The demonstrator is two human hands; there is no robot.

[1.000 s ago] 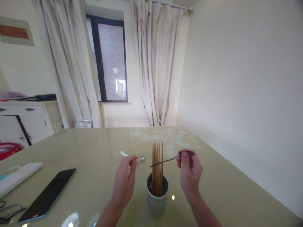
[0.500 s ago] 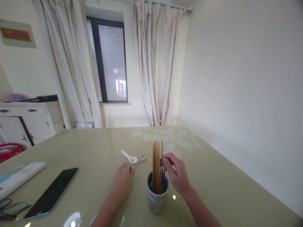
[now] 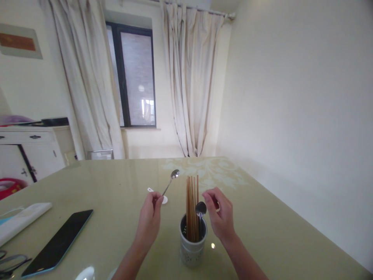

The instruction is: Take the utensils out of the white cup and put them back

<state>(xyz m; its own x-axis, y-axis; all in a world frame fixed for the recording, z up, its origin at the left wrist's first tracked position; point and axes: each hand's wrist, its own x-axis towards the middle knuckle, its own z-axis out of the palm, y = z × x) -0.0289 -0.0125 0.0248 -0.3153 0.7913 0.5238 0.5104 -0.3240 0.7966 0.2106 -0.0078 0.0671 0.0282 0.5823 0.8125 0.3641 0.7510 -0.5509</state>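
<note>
My left hand (image 3: 150, 216) is closed around the handle of a metal spoon (image 3: 175, 174), whose bowl points up and away. Behind that hand lies a white soup spoon (image 3: 164, 199), partly hidden by the fingers. A grey utensil holder (image 3: 192, 251) stands between my hands with several wooden chopsticks (image 3: 191, 206) upright in it. Another metal spoon (image 3: 201, 209) rests in the holder, bowl up, leaning at the right of the chopsticks. Just right of this spoon, my right hand (image 3: 220, 214) has thumb and finger pinched together, with nothing visible in them.
To the left on the glossy green table (image 3: 116, 182) lie a dark phone (image 3: 60, 241), a white power strip-like bar (image 3: 27, 221) and eyeglasses (image 3: 13, 264). A plain wall (image 3: 305, 116) borders the table's right edge. A white cabinet (image 3: 43, 151) stands beyond at the left.
My left hand has lifted the metal spoon off the table. My right hand has let go of the spoon in the holder and moved slightly away to the right.
</note>
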